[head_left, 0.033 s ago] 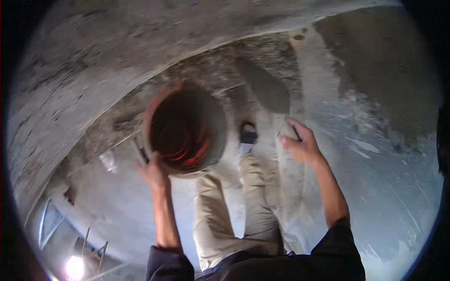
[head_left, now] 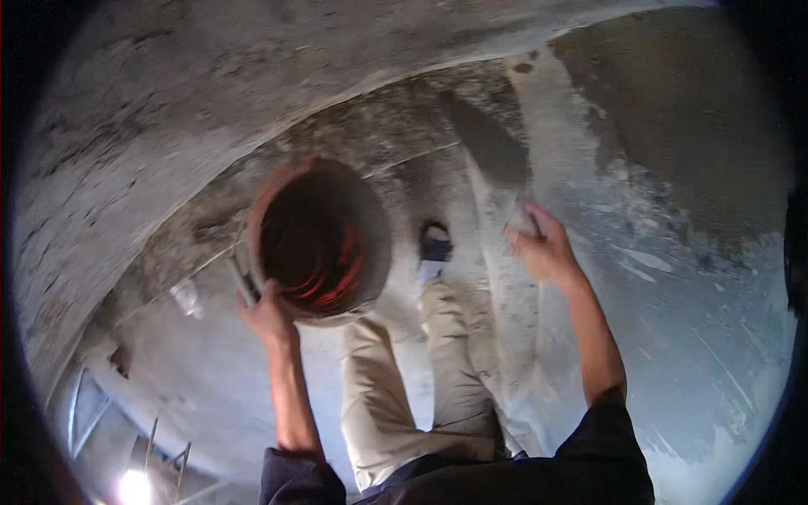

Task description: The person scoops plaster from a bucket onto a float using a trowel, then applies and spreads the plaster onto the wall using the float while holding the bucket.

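The left hand (head_left: 268, 318) is closed on the near rim of a round reddish bucket (head_left: 318, 240); the fingers curl over the edge and the thumb sits outside, so the bucket hangs tipped with its open mouth turned up toward the head; held that way, you can look straight down into it, and it seems dark and mostly empty inside, though it is too blurry to be sure; the outside of it is grey with dried mud-like stuff

The right hand (head_left: 543, 248) is up higher and out to the side, well apart from the bucket; it is wrapped tight around the handle of a trowel (head_left: 492, 151); the flat grey blade points up and away from the hand and lies against the rough grey wall (head_left: 168, 109); I think it is held flat like that so the wet grey stuff spreads smooth on the wall; a paler strip of wall (head_left: 555, 126) runs just beside the blade

Below the hands are the person's own pale trousers (head_left: 387, 396) and one dark shoe (head_left: 434, 251) on the dusty floor (head_left: 715, 337); a small clear bottle (head_left: 187, 296) lies near the wall, left of the bucket; a metal frame (head_left: 88, 396) stands far down at the lower left
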Demonstrator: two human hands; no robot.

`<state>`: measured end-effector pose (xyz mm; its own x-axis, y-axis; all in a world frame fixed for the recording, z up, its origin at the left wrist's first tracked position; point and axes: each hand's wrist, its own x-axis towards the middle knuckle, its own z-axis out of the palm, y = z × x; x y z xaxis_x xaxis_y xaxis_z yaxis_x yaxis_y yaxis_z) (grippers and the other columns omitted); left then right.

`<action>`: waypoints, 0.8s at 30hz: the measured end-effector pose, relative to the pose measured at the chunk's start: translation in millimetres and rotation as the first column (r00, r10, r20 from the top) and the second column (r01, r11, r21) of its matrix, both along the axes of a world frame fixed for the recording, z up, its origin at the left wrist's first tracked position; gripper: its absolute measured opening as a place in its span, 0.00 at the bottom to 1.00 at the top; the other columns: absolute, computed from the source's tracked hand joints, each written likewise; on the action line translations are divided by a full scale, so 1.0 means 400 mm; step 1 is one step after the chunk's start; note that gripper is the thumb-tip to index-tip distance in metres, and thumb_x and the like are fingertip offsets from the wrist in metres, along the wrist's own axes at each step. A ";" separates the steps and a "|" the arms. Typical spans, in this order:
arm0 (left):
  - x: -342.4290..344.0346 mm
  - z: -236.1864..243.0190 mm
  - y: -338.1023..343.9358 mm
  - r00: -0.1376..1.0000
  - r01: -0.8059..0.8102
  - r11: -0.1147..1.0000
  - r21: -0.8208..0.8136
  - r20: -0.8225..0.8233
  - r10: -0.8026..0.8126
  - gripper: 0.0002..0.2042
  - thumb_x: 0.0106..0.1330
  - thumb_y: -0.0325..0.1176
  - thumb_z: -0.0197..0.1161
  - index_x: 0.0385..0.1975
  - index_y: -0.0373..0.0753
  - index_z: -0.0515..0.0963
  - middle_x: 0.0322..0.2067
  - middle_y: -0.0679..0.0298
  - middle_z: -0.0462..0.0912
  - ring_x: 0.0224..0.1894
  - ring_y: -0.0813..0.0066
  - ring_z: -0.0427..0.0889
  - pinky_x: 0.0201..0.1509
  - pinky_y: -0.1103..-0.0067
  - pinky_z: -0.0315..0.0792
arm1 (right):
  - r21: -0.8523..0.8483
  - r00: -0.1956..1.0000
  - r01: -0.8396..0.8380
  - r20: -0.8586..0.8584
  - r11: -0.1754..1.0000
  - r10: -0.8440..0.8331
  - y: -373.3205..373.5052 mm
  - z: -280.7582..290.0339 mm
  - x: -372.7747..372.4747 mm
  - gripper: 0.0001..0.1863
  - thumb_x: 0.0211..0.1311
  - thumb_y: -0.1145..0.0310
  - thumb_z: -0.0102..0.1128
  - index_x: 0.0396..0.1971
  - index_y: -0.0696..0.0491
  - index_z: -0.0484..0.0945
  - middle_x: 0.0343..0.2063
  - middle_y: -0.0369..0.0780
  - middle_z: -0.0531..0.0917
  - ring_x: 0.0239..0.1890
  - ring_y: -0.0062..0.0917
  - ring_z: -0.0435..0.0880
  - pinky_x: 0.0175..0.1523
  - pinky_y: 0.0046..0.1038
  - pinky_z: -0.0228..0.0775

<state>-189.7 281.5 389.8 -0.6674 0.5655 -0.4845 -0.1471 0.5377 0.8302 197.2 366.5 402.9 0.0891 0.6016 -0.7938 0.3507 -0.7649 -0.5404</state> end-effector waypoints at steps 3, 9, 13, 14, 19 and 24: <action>0.024 -0.014 -0.010 0.997 -0.019 0.993 -0.120 -0.083 0.009 0.19 0.48 0.20 0.54 0.43 0.25 0.68 0.35 0.59 0.76 0.35 0.73 0.74 0.42 0.79 0.68 | 0.147 0.994 0.102 -0.053 0.984 -0.095 0.139 -0.051 0.157 0.24 0.54 0.67 0.57 0.51 0.58 0.66 0.27 0.36 0.77 0.23 0.19 0.73 0.28 0.21 0.67; 0.035 -0.008 -0.032 0.998 0.019 0.990 -0.141 -0.064 -0.029 0.19 0.47 0.20 0.53 0.43 0.27 0.70 0.36 0.60 0.75 0.35 0.74 0.73 0.42 0.81 0.67 | -0.035 0.825 0.496 -0.292 0.868 -0.484 0.404 -0.134 0.351 0.16 0.57 0.61 0.53 0.40 0.56 0.68 0.25 0.38 0.75 0.21 0.22 0.74 0.27 0.23 0.70; 0.060 0.008 -0.023 0.999 -0.031 0.995 -0.095 -0.029 0.028 0.17 0.47 0.20 0.53 0.40 0.27 0.70 0.33 0.62 0.74 0.33 0.76 0.72 0.39 0.81 0.66 | -0.138 0.644 0.521 -0.583 0.842 -0.495 0.404 -0.105 0.401 0.16 0.58 0.62 0.52 0.40 0.58 0.68 0.26 0.40 0.76 0.20 0.23 0.75 0.25 0.23 0.71; 0.066 0.011 -0.019 1.000 -0.025 0.996 -0.090 -0.011 0.024 0.16 0.47 0.20 0.53 0.39 0.28 0.71 0.32 0.63 0.74 0.32 0.77 0.71 0.38 0.81 0.66 | -0.170 0.517 0.635 -0.631 0.754 -0.578 0.375 -0.091 0.404 0.15 0.58 0.63 0.52 0.40 0.58 0.69 0.27 0.41 0.76 0.20 0.23 0.75 0.25 0.22 0.71; 0.093 0.017 0.012 0.999 -0.018 0.990 -0.141 -0.054 0.011 0.13 0.47 0.21 0.54 0.35 0.29 0.71 0.30 0.65 0.73 0.29 0.78 0.70 0.35 0.82 0.66 | -0.161 0.397 0.787 -0.606 0.595 -0.689 0.123 -0.020 0.350 0.14 0.59 0.63 0.50 0.40 0.56 0.70 0.28 0.42 0.77 0.23 0.22 0.75 0.25 0.22 0.69; 0.121 -0.002 0.036 1.000 0.001 0.999 -0.041 0.020 0.000 0.21 0.47 0.21 0.56 0.44 0.26 0.68 0.34 0.60 0.74 0.34 0.75 0.72 0.39 0.80 0.67 | -0.031 0.777 0.615 -0.144 0.788 -0.612 -0.115 0.042 0.143 0.17 0.58 0.61 0.51 0.42 0.57 0.72 0.25 0.40 0.75 0.23 0.19 0.75 0.25 0.20 0.67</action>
<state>-141.3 295.9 388.9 -0.6571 0.5455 -0.5202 -0.1626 0.5713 0.8045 254.5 320.5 419.7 0.3341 0.4703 -0.8168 -0.2692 -0.7829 -0.5609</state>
